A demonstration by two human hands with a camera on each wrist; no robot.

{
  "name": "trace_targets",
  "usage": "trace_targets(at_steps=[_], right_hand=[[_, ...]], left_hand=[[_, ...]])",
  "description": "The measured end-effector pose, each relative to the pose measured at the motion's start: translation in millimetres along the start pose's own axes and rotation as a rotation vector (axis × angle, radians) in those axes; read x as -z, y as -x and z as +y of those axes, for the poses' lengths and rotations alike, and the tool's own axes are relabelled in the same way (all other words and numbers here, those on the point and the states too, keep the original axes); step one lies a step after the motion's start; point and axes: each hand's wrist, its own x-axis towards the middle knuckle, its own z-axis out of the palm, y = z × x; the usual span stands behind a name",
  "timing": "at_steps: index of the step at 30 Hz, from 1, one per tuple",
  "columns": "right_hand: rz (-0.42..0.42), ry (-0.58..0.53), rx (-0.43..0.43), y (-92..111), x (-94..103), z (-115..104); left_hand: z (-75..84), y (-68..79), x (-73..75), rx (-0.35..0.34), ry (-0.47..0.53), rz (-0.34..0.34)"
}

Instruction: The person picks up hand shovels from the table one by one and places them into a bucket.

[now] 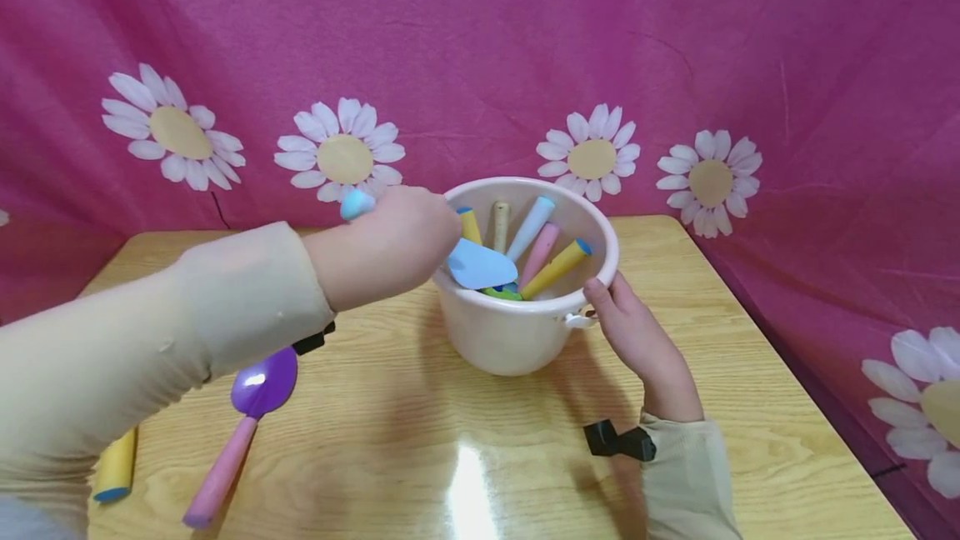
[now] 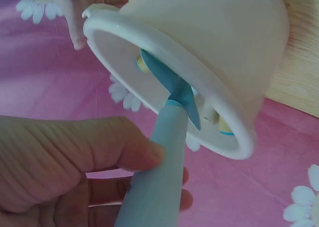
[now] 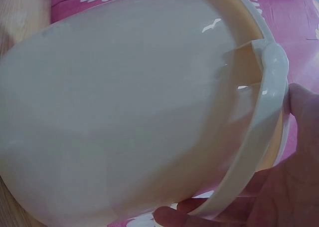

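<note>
Blue blade (image 1: 482, 265) foremost, gripped the trowel (image 2: 153, 192) in the left hand (image 1: 397, 244), the bucket (image 1: 506, 340) in the right hand (image 1: 641, 336); probably needed gentle lowering beside the leaning handles (image 1: 557, 270).

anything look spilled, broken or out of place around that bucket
Nothing stands out: no spill or obvious damage shows. The left hand grips a blue-bladed tool at the bucket, where other handles lean. A purple-bladed tool and a partly hidden yellow handle lie outside it on the table, which hardly looks odd.
</note>
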Motion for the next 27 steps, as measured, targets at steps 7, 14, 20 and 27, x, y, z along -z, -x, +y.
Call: trace_targets(at_steps=[7,14,20,27], right_hand=[[0.006,-0.009,0.019,-1,-0.3,2],[0.006,-0.017,0.009,0,-0.1,2],[0.006,-0.003,0.001,0,0.1,1],[0.012,-0.003,0.012,-1,-0.2,2]], left_hand=[[15.1,-10.2,5.6,-0.054,-0.121,-0.043],[20.4,-15.0,-2.1,-0.191,-0.277,-0.003],[23.1,-18.7,-6.7,-0.235,-0.244,-0.009],[24.6,-19.7,-8.5,-0.240,-0.203,0.005]])
